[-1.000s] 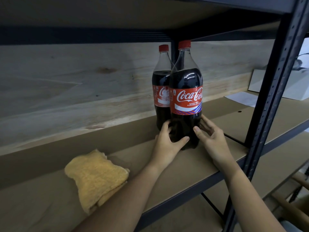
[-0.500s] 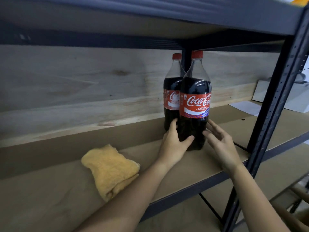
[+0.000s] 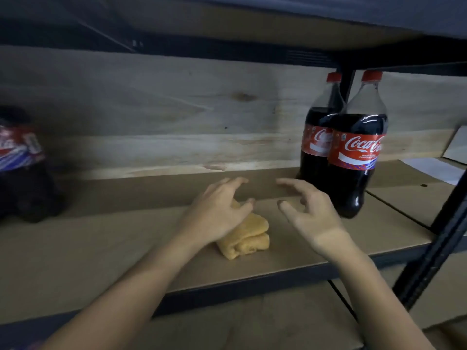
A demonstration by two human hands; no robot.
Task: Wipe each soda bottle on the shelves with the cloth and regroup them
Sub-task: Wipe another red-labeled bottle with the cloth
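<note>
Both hands empty, left hand (image 3: pixel 217 210) spread wide above cloth (image 3: pixel 246 236), right hand (image 3: pixel 308 210) wide near 2 touching bottles (image 3: pixel 353 162); a careless sweep risks toppling them.

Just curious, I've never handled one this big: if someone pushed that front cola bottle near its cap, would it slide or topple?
The front bottle looks tall and narrow, so a push near the red cap would probably tip it. It seems nearly full of dark liquid, so likely heavy; a low push would more likely slide it along the smooth shelf board.
</note>
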